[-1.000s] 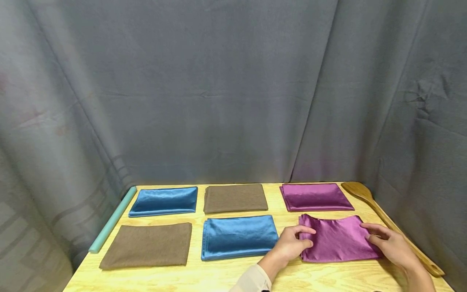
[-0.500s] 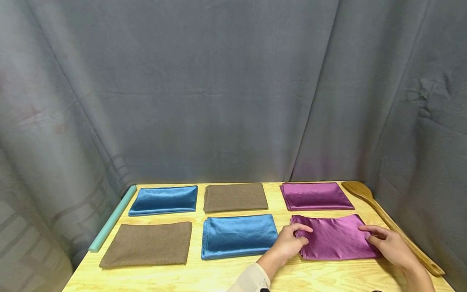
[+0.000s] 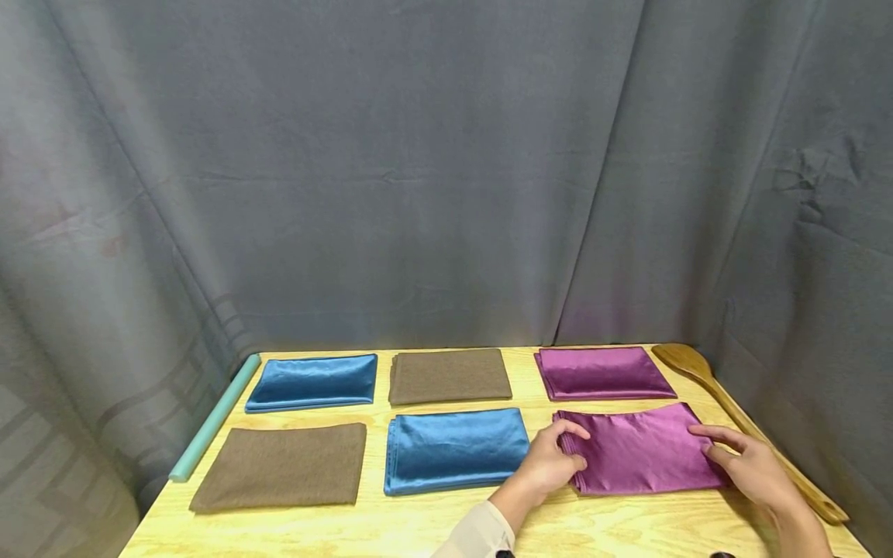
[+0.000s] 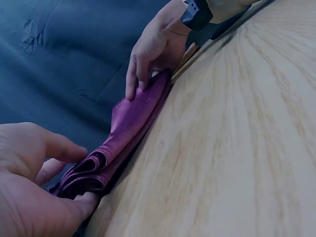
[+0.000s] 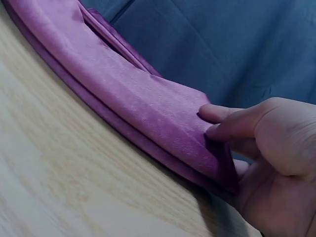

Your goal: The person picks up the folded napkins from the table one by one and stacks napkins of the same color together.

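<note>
A folded purple satin cloth lies at the front right of the table in the head view. At its left edge my left hand grips the layered folds between fingers and thumb; the left wrist view shows those stacked layers from the side. My right hand holds the opposite end, fingers on top in the right wrist view, with the thumb partly hidden beside the edge. Between the hands the cloth's end at the right is slightly raised. Behind it lies a second folded purple cloth.
A wooden spoon lies along the right edge, a green roll along the left. Folded blue cloths and brown cloths lie in two rows. A grey curtain hangs behind the table.
The cloth's left edge and my left hand have shifted a little to the left. The right hand stays nearly in place, and the cloth's top edge looks straighter.
</note>
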Demonstrator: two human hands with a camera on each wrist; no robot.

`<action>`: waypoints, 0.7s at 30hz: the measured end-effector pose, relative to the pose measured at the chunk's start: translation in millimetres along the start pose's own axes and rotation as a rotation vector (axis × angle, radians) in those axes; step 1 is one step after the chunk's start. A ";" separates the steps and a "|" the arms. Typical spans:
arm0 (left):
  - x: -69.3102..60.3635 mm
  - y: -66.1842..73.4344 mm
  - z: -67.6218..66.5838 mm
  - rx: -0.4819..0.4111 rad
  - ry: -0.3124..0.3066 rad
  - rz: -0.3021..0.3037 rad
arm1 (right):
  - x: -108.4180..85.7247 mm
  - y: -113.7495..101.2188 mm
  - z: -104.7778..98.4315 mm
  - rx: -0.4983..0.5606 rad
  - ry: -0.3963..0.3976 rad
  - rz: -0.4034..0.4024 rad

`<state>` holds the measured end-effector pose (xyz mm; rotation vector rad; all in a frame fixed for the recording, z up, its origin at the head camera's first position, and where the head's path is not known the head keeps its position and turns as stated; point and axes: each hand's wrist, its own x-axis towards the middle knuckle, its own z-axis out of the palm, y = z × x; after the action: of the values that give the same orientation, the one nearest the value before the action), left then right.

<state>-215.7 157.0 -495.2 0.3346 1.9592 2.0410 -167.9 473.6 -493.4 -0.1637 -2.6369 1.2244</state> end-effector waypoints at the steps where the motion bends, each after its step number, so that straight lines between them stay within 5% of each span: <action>1: -0.5 0.5 -0.3 -0.007 -0.002 0.007 | 0.1 0.6 0.2 0.016 0.004 0.009; 16: -0.1 2.4 -1.9 -0.006 -0.006 0.037 | -1.8 7.0 2.2 0.106 0.046 0.006; 21: 0.9 5.6 -5.4 -0.027 -0.005 0.041 | -1.0 3.6 -0.1 0.050 0.056 -0.010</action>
<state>-218.8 152.1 -489.9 0.3766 1.9353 2.0887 -166.8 475.8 -496.3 -0.1737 -2.5540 1.2634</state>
